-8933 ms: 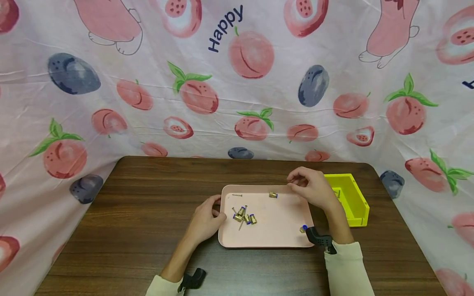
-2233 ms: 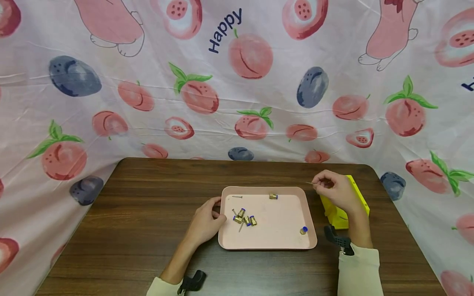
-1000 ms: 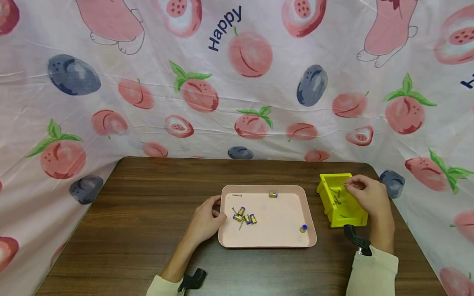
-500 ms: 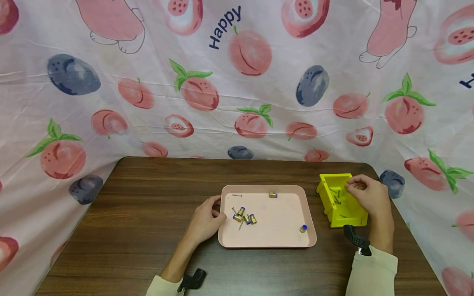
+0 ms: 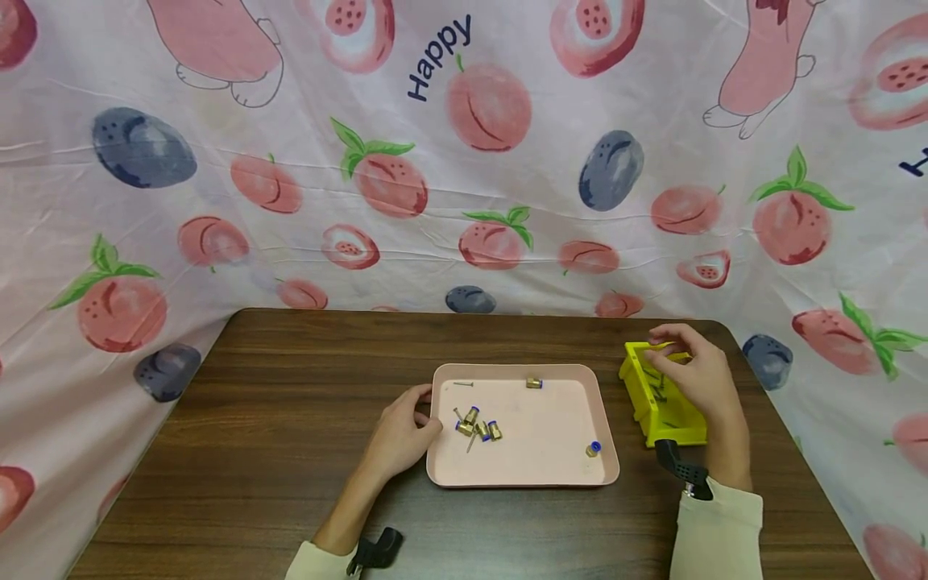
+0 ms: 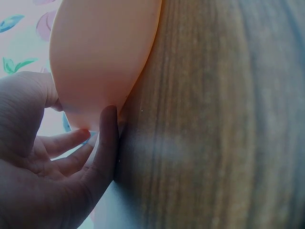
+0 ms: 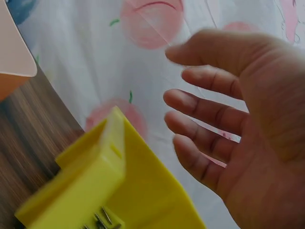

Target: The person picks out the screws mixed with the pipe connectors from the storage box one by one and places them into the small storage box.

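Note:
My left hand (image 5: 401,428) grips the left rim of a pink tray (image 5: 551,459), thumb and fingers on either side of the edge in the left wrist view. Brass fittings with blue collars lie in the tray: a cluster (image 5: 495,431) at left mixed with screws, one fitting (image 5: 534,383) at the back, another (image 5: 594,450) at front right. A lone screw (image 5: 464,384) rests back left. Over the yellow bin (image 5: 660,433) hovers my right hand (image 5: 702,383), fingers spread and holding nothing in the right wrist view. Several screws (image 7: 102,219) lie inside the bin, partly hidden.
The bin stands right of the tray with a narrow strip of brown wooden table (image 5: 304,362) between them. A fruit-print curtain (image 5: 435,201) hangs behind and beside the table. Each wrist wears a black camera mount (image 5: 380,548).
My right hand has carried a screw from beside the tray to over the bin, let it go, and moved back left with fingers spread. The left hand has stayed at the tray.

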Demonstrator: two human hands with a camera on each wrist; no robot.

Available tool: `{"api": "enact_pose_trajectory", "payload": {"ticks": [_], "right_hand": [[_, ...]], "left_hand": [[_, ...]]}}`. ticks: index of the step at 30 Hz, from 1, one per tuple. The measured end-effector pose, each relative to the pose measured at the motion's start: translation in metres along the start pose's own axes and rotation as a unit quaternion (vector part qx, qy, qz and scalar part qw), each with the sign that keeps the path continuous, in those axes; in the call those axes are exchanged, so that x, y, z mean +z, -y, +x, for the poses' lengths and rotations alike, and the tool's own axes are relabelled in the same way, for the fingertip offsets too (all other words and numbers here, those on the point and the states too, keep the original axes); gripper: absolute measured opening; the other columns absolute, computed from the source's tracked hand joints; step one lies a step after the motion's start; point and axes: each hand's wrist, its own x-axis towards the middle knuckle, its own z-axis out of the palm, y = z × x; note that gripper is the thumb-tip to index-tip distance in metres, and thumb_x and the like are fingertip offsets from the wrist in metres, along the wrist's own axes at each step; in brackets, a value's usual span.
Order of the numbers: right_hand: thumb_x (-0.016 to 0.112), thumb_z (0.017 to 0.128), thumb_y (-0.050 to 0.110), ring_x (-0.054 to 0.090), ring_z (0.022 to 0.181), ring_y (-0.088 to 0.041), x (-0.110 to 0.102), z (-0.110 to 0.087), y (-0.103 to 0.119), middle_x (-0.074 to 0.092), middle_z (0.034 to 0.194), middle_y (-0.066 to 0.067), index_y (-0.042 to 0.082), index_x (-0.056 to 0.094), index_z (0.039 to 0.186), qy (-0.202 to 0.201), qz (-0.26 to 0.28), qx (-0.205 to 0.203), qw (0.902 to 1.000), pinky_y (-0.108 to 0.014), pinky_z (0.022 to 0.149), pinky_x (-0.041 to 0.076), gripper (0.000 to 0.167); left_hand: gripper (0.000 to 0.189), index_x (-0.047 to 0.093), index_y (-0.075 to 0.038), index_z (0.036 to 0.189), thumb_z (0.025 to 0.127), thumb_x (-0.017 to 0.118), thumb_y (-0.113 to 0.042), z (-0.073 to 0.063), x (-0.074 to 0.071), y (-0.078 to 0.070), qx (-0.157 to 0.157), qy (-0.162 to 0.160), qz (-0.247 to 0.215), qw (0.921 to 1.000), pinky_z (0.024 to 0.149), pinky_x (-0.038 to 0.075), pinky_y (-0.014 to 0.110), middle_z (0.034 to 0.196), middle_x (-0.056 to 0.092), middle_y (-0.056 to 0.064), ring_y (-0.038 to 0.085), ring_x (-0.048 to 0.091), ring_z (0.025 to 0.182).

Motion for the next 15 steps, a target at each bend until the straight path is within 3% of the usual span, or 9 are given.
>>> {"api": "enact_pose_trajectory", "payload": {"ticks": [7, 15], "right_hand": [[0.08, 0.098, 0.01, 0.062, 0.109, -0.021, 0.015, 0.003, 0.009, 0.066, 0.137, -0.024, 0.002, 0.055, 0.152, 0.037, 0.056, -0.026, 0.9974, -0.017, 0.086, 0.048, 0.06], [0.081, 0.097, 0.007, 0.062, 0.111, -0.031, 0.034, 0.012, 0.021, 0.061, 0.138, -0.019, 0.006, 0.046, 0.161, 0.08, 0.106, -0.038, 0.9904, -0.026, 0.088, 0.053, 0.073]], "left_hand": [[0.057, 0.068, -0.004, 0.141, 0.085, 0.071, -0.016, 0.002, 0.005, 0.012, -0.009, 0.004, 0.011, 0.9999, 0.071, 0.057, 0.029, 0.125, 0.074, 0.007, 0.006, 0.071, 0.085], [0.056, 0.067, 0.002, 0.138, 0.084, 0.069, -0.014, 0.0, 0.0, -0.003, -0.001, 0.002, -0.002, 1.0, 0.068, 0.057, 0.033, 0.122, 0.073, 0.013, 0.012, 0.072, 0.083]]}}
